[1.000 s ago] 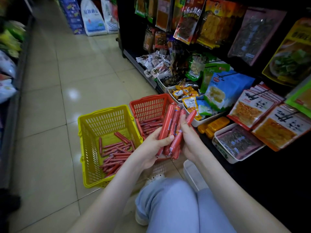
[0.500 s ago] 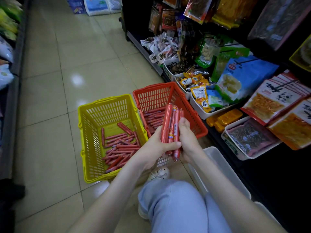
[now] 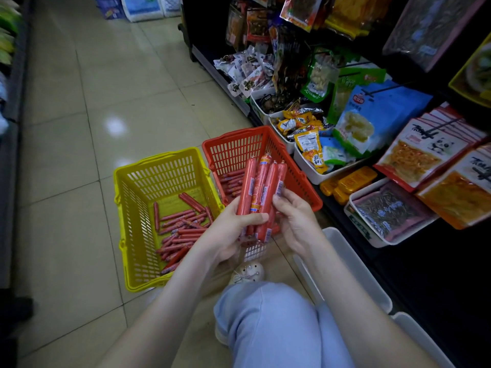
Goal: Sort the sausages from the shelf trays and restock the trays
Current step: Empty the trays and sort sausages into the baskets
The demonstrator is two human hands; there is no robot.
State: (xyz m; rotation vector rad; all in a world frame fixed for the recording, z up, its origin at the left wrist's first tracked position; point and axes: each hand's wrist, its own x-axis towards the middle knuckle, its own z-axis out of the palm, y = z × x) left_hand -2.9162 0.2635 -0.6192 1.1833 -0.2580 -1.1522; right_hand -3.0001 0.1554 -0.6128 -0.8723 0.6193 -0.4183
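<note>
A floor of pale, glossy tiles is running down the aisle, and a soft spot of reflected light is glinting on it. A dark shelf unit is standing along the right side, with snack packets hanging from its pegs. Another shelf is lining the left edge, and white sacks are sitting at the far end.

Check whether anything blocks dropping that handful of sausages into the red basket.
Nothing visible does. The held sausages, gripped by the left hand and right hand, appear to be over the red basket, whose top is open. Only loose sausages lie inside.
</note>
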